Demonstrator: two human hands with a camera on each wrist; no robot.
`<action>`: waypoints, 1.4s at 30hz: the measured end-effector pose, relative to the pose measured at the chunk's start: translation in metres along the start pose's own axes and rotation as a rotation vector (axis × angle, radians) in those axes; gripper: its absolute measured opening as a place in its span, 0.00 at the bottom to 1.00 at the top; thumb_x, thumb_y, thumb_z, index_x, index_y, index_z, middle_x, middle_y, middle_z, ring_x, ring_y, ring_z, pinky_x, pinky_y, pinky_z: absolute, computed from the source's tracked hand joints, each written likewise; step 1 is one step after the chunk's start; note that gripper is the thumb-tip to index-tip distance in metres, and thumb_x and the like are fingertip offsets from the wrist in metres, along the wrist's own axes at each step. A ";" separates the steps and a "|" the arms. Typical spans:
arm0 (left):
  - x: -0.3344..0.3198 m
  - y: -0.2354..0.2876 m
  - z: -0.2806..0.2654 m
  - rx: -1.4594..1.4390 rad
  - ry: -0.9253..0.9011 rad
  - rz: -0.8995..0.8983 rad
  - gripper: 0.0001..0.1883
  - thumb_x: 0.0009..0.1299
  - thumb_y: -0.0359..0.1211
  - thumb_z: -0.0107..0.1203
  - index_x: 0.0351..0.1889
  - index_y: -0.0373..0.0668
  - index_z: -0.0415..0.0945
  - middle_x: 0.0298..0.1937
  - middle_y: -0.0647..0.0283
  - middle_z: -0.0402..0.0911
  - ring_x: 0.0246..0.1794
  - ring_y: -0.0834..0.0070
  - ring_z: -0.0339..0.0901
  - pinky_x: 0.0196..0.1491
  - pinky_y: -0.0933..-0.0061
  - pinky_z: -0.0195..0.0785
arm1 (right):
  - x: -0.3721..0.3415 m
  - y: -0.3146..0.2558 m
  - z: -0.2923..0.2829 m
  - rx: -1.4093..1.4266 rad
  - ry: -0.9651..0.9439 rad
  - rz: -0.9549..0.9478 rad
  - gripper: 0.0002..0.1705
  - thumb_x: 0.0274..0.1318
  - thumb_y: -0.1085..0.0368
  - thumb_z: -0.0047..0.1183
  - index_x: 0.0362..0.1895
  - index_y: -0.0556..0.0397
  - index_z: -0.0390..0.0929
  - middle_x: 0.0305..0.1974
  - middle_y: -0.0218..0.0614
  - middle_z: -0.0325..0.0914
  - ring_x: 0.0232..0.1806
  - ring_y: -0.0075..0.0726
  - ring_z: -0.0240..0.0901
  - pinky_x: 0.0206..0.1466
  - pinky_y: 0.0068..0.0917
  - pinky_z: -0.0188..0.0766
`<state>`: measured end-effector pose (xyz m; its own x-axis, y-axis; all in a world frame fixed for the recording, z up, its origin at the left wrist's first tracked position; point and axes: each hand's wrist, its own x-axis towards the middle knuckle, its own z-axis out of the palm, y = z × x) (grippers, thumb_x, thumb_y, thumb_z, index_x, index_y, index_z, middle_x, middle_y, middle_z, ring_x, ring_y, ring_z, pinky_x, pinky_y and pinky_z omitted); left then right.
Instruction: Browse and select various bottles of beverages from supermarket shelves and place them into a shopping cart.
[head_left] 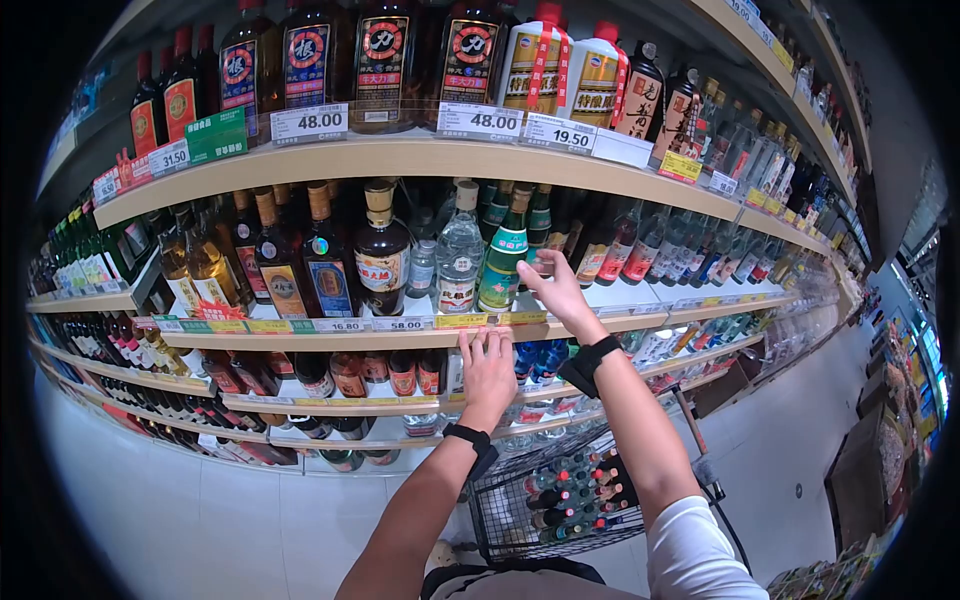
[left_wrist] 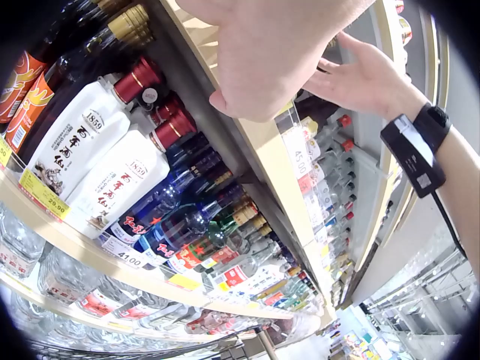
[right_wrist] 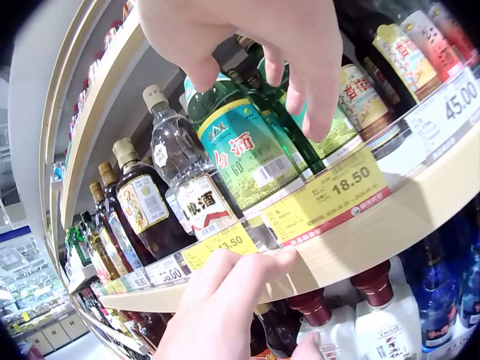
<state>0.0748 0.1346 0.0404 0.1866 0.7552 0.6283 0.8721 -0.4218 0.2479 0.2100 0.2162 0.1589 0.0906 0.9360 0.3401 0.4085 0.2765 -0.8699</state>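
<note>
A green bottle [head_left: 503, 260] with a green and yellow label stands upright on the middle shelf, beside a clear bottle [head_left: 460, 250]. Just right of it is my right hand [head_left: 560, 292], fingers bent and spread; in the right wrist view this hand [right_wrist: 251, 34] hangs over the front of the green bottle [right_wrist: 244, 150], and whether it touches the glass I cannot tell. My left hand [head_left: 487, 376] rests its fingertips on the shelf's front edge, below the yellow price tags; the right wrist view shows this hand [right_wrist: 217, 307] under the tag [right_wrist: 330, 196] reading 18.50.
Dark bottles [head_left: 383, 70] line the shelf above. White bottles [left_wrist: 120, 180] and blue bottles [left_wrist: 176, 232] stand on the shelf below. A wire cart [head_left: 500, 510] holding several small bottles is beneath my arms, on the pale floor [head_left: 250, 520].
</note>
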 end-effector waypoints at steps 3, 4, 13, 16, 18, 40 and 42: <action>-0.001 0.001 -0.001 0.007 0.001 0.010 0.22 0.65 0.30 0.50 0.57 0.34 0.73 0.59 0.52 0.74 0.67 0.53 0.65 0.76 0.40 0.37 | -0.023 0.002 -0.026 0.197 -0.125 0.143 0.26 0.61 0.53 0.62 0.52 0.60 0.71 0.39 0.37 0.81 0.38 0.26 0.78 0.40 0.22 0.73; -0.001 0.001 0.000 0.011 0.009 0.015 0.22 0.65 0.30 0.50 0.57 0.34 0.73 0.59 0.52 0.74 0.67 0.53 0.65 0.76 0.40 0.37 | -0.035 0.007 -0.031 0.230 -0.136 0.135 0.20 0.63 0.56 0.61 0.49 0.58 0.72 0.36 0.34 0.80 0.34 0.23 0.77 0.36 0.19 0.71; -0.002 -0.002 0.003 0.034 -0.027 0.033 0.23 0.66 0.31 0.49 0.60 0.33 0.71 0.60 0.52 0.73 0.70 0.54 0.63 0.77 0.40 0.35 | -0.218 0.112 -0.043 -0.030 -0.247 0.389 0.26 0.64 0.57 0.58 0.14 0.50 0.69 0.15 0.22 0.68 0.17 0.15 0.60 0.22 0.22 0.57; -0.003 -0.003 0.004 0.071 -0.033 0.041 0.23 0.66 0.31 0.49 0.60 0.34 0.71 0.60 0.52 0.73 0.70 0.56 0.64 0.77 0.40 0.35 | -0.294 0.161 -0.047 -0.143 -0.128 0.505 0.27 0.68 0.50 0.52 0.19 0.54 0.77 0.17 0.23 0.69 0.21 0.19 0.59 0.26 0.27 0.59; -0.002 -0.003 0.003 0.091 -0.029 0.050 0.23 0.67 0.31 0.48 0.60 0.34 0.71 0.59 0.52 0.74 0.69 0.57 0.64 0.77 0.40 0.35 | -0.335 0.199 -0.048 -0.033 -0.123 0.676 0.22 0.68 0.53 0.50 0.26 0.55 0.81 0.19 0.24 0.71 0.22 0.20 0.63 0.27 0.27 0.60; 0.001 0.002 -0.012 0.220 -0.078 0.091 0.36 0.56 0.36 0.62 0.64 0.36 0.66 0.55 0.57 0.72 0.62 0.62 0.67 0.74 0.48 0.45 | -0.397 0.203 -0.097 -0.086 -0.446 0.871 0.12 0.62 0.62 0.52 0.33 0.57 0.80 0.20 0.28 0.73 0.16 0.23 0.68 0.22 0.26 0.64; 0.003 0.006 -0.010 0.226 -0.088 0.065 0.36 0.56 0.35 0.61 0.64 0.36 0.65 0.54 0.56 0.72 0.62 0.60 0.66 0.74 0.49 0.46 | -0.402 0.220 -0.103 -0.115 -0.374 0.845 0.11 0.59 0.62 0.58 0.32 0.58 0.77 0.21 0.29 0.74 0.18 0.23 0.69 0.22 0.27 0.65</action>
<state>0.0759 0.1291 0.0509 0.2756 0.7751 0.5686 0.9342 -0.3553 0.0314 0.3570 -0.1220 -0.1321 0.1089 0.8316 -0.5446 0.4295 -0.5335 -0.7287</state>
